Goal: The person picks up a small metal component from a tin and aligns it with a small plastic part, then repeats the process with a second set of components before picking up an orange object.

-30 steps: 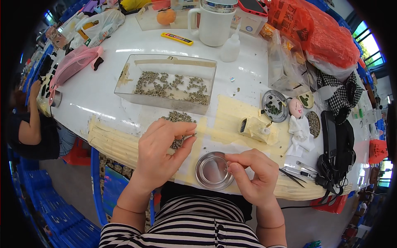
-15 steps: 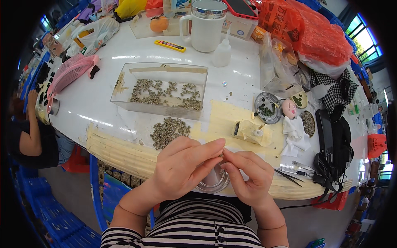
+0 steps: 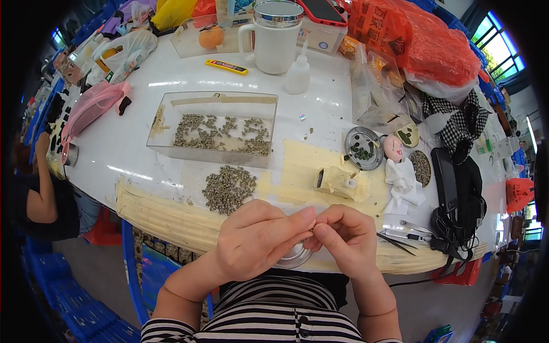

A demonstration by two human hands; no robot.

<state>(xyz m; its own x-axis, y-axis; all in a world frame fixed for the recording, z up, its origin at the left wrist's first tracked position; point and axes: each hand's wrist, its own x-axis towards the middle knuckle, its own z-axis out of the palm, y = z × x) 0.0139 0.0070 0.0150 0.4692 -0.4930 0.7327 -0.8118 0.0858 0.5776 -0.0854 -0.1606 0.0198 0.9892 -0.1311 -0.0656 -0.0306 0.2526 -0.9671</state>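
Observation:
Close to the table's front edge, my left hand (image 3: 257, 239) and my right hand (image 3: 345, 237) meet fingertip to fingertip. Both are pinched closed around something tiny that my fingers mostly hide; its kind I cannot make out. Just below the fingertips a round clear dish (image 3: 294, 257) is partly covered by my hands. Ahead of my left hand lies a loose pile of small greyish metal parts (image 3: 230, 189). More such parts are spread inside a clear plastic box (image 3: 211, 156) behind it. A taped yellowish block with a short peg (image 3: 343, 184) stands beyond my right hand.
Tweezers (image 3: 397, 243), a knife and white tissue (image 3: 403, 183) lie on the right. Near them are a round dish of dark green pieces (image 3: 363, 150) and a black strap bundle (image 3: 457, 194). A white mug (image 3: 277, 43) and squeeze bottle (image 3: 298, 74) stand behind. Another person's arm (image 3: 46, 183) shows far left.
My fingertips have come closer together, and my right fingers have curled in more around the pinch. The whole view has shifted slightly; the table things stay in place.

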